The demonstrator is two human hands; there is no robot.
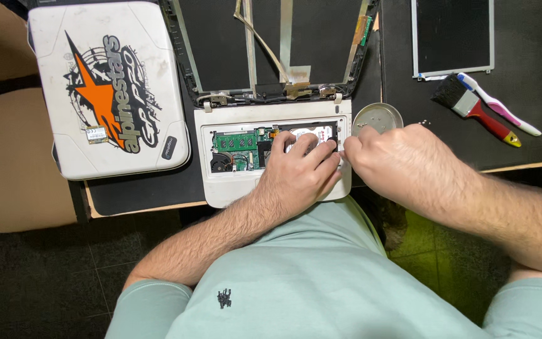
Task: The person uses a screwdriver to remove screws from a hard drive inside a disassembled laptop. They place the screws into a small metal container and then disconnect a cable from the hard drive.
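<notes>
Opened laptop [233, 182] centre on table [133, 194]; closed laptop [108, 88] left; round dish [377, 116] right; brush [475, 107], toothbrush [500, 107] far right; loose screen panel [453, 37] behind them.

The little open laptop [233, 188] is white with a green board [236, 141] inside. The laptop lid [108, 88] beside it is white with an orange and black sticker. The brush [475, 108] has a red handle.

Dark tiled floor [39, 276] below a black-matted desk [534, 75] (beige chair [7, 163] at its left edge).

Single head-worn view, straight down and close over the desk edge [133, 210] and lap.
</notes>
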